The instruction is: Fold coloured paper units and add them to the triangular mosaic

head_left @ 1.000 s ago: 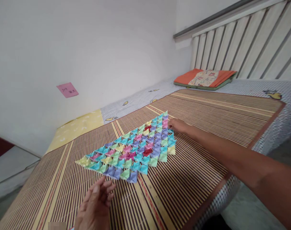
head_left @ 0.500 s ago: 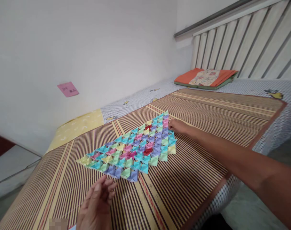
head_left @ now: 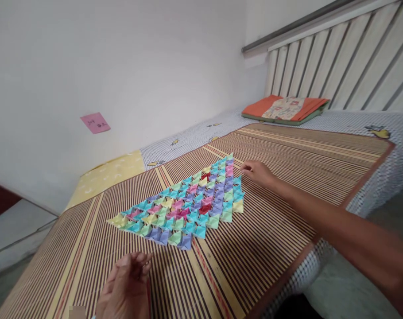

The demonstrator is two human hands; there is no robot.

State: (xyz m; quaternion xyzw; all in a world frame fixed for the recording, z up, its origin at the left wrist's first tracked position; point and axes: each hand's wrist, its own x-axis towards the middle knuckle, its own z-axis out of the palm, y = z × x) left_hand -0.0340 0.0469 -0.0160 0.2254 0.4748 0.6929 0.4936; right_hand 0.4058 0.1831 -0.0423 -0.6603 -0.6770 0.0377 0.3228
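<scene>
Rows of small folded-paper pieces [head_left: 184, 206] in blue, green, purple, pink, yellow and red lie on a striped bamboo mat [head_left: 288, 159], forming a roughly triangular sheet. My right hand [head_left: 257, 172] is just off the sheet's right edge, touching none of it. Its fingertips are drawn together with nothing visible between them. Nearer to me, below the sheet's front edge, my left hand [head_left: 126, 283] hovers palm-up with loosely curled fingers slightly apart and nothing visible in them. A thin red edge shows beside that palm; I cannot make out what it is.
A folded orange and green cloth [head_left: 286, 108] lies at the far end, before a white slatted headboard [head_left: 321, 57]. Yellow cloth [head_left: 108, 175] covers the bed's left back corner. A pink paper note [head_left: 95, 122] is on the wall. The bed's right edge [head_left: 321, 257] drops to the floor.
My right hand has moved away from the sheet's right edge, to the right and slightly up. My left hand has drawn back toward me. The paper pieces stay in place.
</scene>
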